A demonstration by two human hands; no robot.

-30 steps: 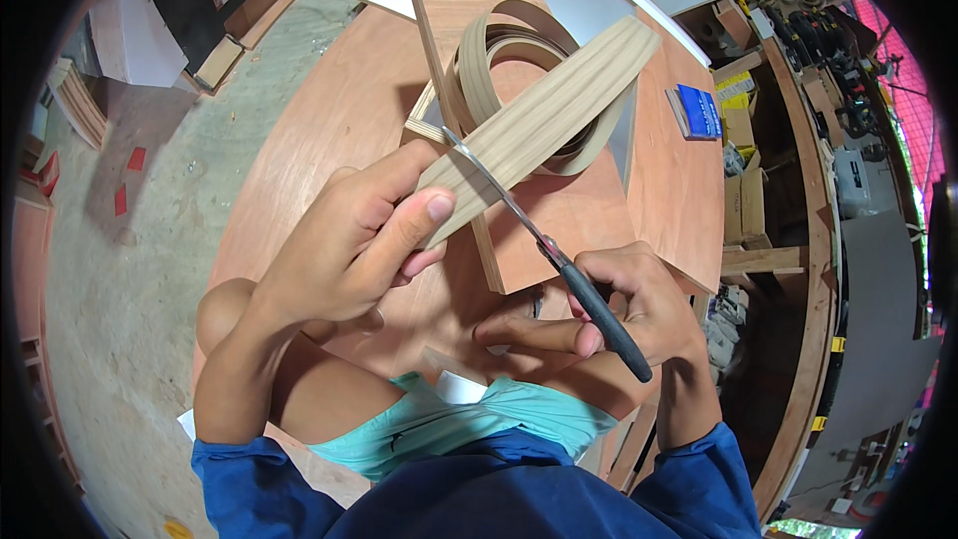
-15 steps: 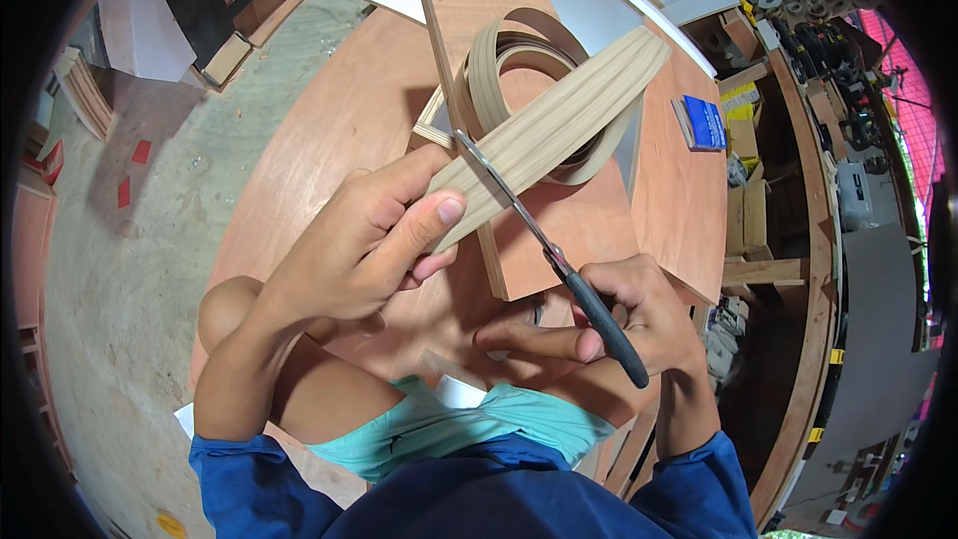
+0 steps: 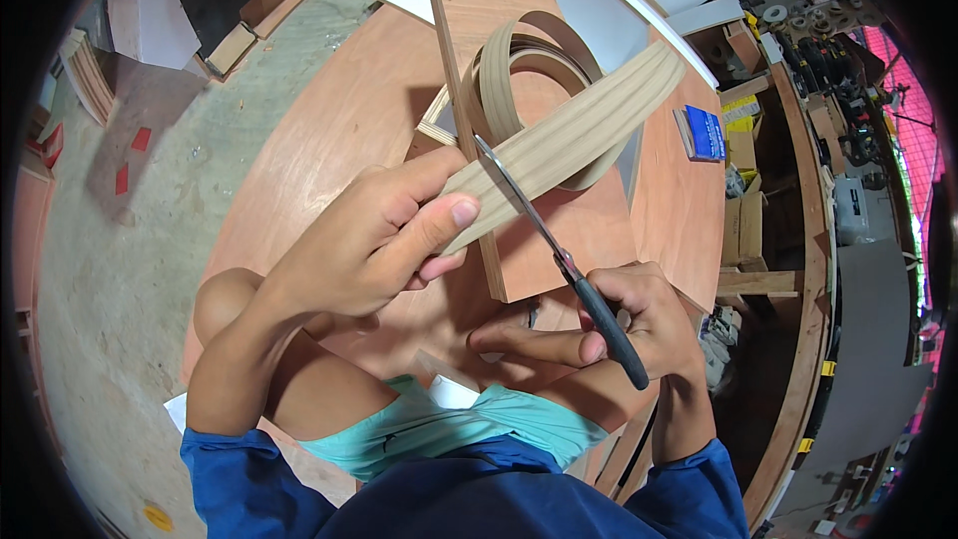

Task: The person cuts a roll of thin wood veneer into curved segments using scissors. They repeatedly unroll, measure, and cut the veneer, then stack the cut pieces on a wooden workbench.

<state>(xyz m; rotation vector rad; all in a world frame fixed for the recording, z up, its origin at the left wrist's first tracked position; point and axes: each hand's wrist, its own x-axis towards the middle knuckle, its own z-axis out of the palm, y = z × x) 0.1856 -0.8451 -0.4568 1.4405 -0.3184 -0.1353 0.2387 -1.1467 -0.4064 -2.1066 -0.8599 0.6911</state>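
Observation:
A wood-grain edge-banding strip (image 3: 584, 120) runs from a coil (image 3: 499, 90) toward me. Near its end, my left hand (image 3: 384, 230) pinches it between thumb and fingers. My right hand (image 3: 644, 324) grips the black handles of a pair of scissors (image 3: 609, 329). One scissor blade lies slantwise across the top of the strip, close beside my left fingers; the other blade is hidden below it. The coil rests on a thick wooden panel (image 3: 559, 250), which lies over a larger plywood sheet (image 3: 289, 180).
A blue packet (image 3: 704, 133) lies on the plywood at right. Beyond it stands a wooden shelf (image 3: 798, 339) with boxes and tools. White boards (image 3: 599, 10) are at the far side. Concrete floor (image 3: 190, 210) with red scraps (image 3: 141, 139) stretches to the left.
Both the strip and my left hand have shifted slightly to the right. The scissors keep nearly the same pose across the strip, with the blade a little farther right.

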